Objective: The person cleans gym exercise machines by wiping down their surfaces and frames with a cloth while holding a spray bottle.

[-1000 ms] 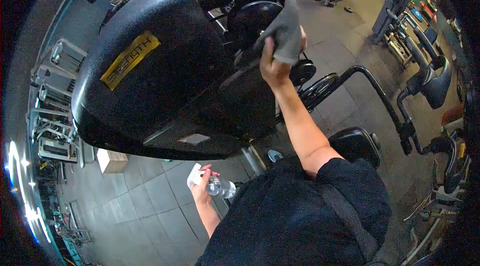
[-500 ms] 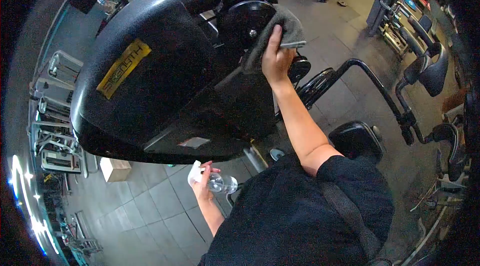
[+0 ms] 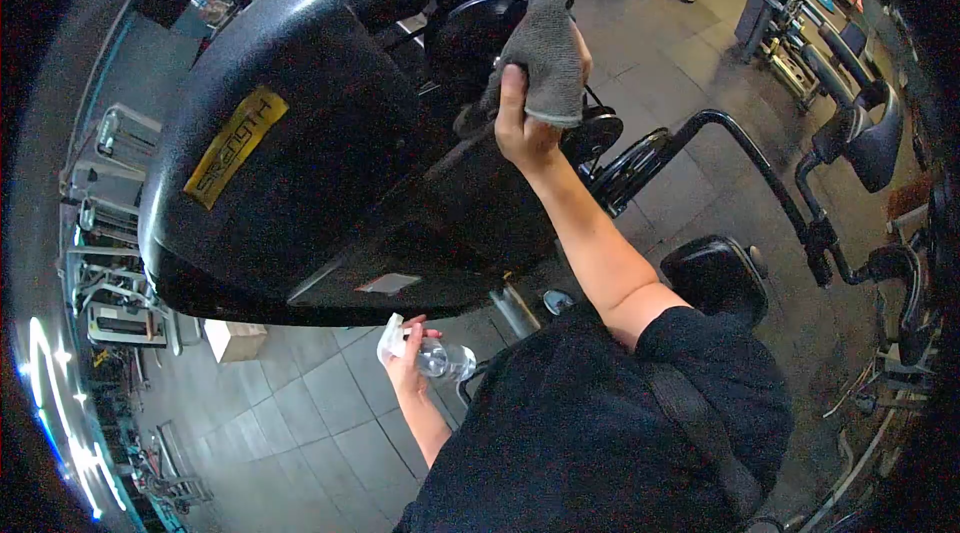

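Note:
A grey cloth [image 3: 548, 58] is gripped in my right hand [image 3: 527, 133], thumb on its near side and fingers mostly behind it. The cloth lies at the right edge of a large black machine housing [image 3: 300, 163], beside a round black pulley [image 3: 475, 38]. On the housing is a yellow label [image 3: 237, 148]. Lower down, my left hand [image 3: 405, 358] is wrapped round the white spray head of a clear bottle [image 3: 445, 361], which points to the right, below the housing's lower edge.
A curved black bar [image 3: 740, 133] runs to the right of my right arm. A black padded seat [image 3: 715, 278] is beside my shoulder. A pale box [image 3: 235, 340] stands on the tiled floor [image 3: 310, 423]. More gym machines stand at both sides.
My right hand and the cloth have shifted a little left, and the cloth now stands more upright over the hand. My left hand keeps its hold on the bottle. The view has shifted slightly.

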{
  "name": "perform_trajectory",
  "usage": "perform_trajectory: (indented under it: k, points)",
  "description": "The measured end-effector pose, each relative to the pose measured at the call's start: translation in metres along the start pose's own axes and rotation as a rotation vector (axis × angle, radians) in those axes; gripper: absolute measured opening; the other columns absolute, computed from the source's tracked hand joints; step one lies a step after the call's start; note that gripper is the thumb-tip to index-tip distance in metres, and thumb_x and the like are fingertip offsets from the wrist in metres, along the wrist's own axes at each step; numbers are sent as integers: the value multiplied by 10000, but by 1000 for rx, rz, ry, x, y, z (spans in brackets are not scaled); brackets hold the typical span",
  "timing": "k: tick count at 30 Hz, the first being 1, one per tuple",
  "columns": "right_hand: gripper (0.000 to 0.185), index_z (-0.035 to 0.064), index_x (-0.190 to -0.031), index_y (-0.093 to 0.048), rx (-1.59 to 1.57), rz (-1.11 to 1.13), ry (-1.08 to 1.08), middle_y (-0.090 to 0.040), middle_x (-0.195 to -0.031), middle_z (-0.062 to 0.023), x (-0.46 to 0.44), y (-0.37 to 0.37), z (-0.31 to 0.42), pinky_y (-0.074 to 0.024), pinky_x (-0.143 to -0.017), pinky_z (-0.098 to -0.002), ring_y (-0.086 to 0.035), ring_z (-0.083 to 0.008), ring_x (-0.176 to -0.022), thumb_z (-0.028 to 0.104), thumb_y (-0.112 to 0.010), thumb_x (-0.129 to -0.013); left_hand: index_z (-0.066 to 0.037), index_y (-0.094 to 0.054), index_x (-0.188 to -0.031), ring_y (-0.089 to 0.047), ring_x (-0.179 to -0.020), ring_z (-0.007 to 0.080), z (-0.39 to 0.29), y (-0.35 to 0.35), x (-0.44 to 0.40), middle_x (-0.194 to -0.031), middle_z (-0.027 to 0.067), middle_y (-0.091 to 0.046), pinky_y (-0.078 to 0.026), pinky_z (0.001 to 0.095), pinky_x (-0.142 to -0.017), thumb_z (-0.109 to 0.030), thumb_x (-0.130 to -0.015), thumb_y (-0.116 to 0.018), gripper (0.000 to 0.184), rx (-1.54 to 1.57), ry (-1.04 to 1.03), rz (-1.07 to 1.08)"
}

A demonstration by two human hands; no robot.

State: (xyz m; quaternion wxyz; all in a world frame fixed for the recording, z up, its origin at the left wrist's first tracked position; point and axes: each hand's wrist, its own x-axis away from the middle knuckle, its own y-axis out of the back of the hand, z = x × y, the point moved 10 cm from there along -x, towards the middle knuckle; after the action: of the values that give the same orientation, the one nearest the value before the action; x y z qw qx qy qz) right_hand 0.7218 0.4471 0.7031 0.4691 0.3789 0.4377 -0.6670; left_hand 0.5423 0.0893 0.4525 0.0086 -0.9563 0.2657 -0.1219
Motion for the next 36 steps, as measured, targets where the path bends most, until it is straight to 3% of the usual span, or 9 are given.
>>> perform_trajectory:
  k: [7,14,20,25,28,31,33,34,36]
  points:
    - [575,160,-1235,-612,301,242,120,-523,-1261,-133,-57,-34,49,-328,-1022,-539,-488,-362,-1195,327,-737,-699,79,-666,-1082,-700,-703,225,9,8,-5,-831,142,-710,-536,316,-632,-127,-870,-769,313,-5,43,7]
    - [380,79,-1178,-627,-122,-181,-33,-628,-1136,-136,-30,7,-5,-404,-951,-446,-563,-361,-1066,227,-727,-842,56,-641,-1109,-708,-707,267,10,10,-2,-810,152,-710,-561,383,-671,-170,-884,-750,338,-22,6,7]
    - [198,-8,-1053,-674,-116,20,-328,-699,-1012,-155,28,32,-61,-468,-904,-433,-642,-320,-951,165,-619,-973,57,-628,-1106,-704,-714,263,13,17,0,-983,175,-701,-560,381,-656,-132,-871,-760,329,27,-41,-7]
    - [518,22,-1253,-607,-652,-457,-1003,-653,-1241,-96,31,142,-144,-469,-988,-402,-610,-249,-1118,469,-567,-993,39,-647,-1073,-699,-720,237,9,21,4,-1026,160,-697,-544,361,-635,-138,-880,-766,288,-50,-4,-61]
    - [632,12,-1372,-515,-1141,-279,-693,-549,-1388,-100,2,183,-133,-422,-1069,-430,-555,-295,-1213,529,-462,-1013,43,-652,-1066,-700,-711,240,11,18,2,-870,137,-711,-534,349,-636,-175,-899,-751,292,-61,40,-49]
    - [574,4,-1408,-480,-477,-371,-787,-491,-1453,-146,43,218,-147,-347,-1133,-490,-456,-325,-1336,444,-400,-1049,50,-652,-1058,-700,-705,244,11,15,-4,-813,133,-709,-536,352,-643,-178,-905,-744,289,-132,65,-11]
    - [514,-1,-1480,-396,104,-210,-334,-433,-1511,-147,167,239,-223,-290,-1183,-463,-396,-319,-1399,319,-343,-1081,53,-645,-1070,-703,-709,246,6,11,-4,-845,141,-712,-539,356,-647,-168,-905,-742,292,-128,58,22]
    - [497,11,-1412,-473,-458,233,-748,-496,-1458,-123,189,142,-226,-293,-1166,-410,-426,-255,-1370,336,-399,-1044,56,-638,-1082,-705,-713,247,4,7,-5,-878,148,-715,-542,359,-652,-158,-905,-740,295,-114,46,48]
    - [463,21,-1318,-528,-18,253,-421,-560,-1333,-125,107,89,-131,-361,-1080,-426,-494,-295,-1272,365,-455,-1017,59,-629,-1096,-708,-718,251,2,5,-4,-913,154,-714,-543,360,-653,-149,-903,-740,305,-110,34,59]
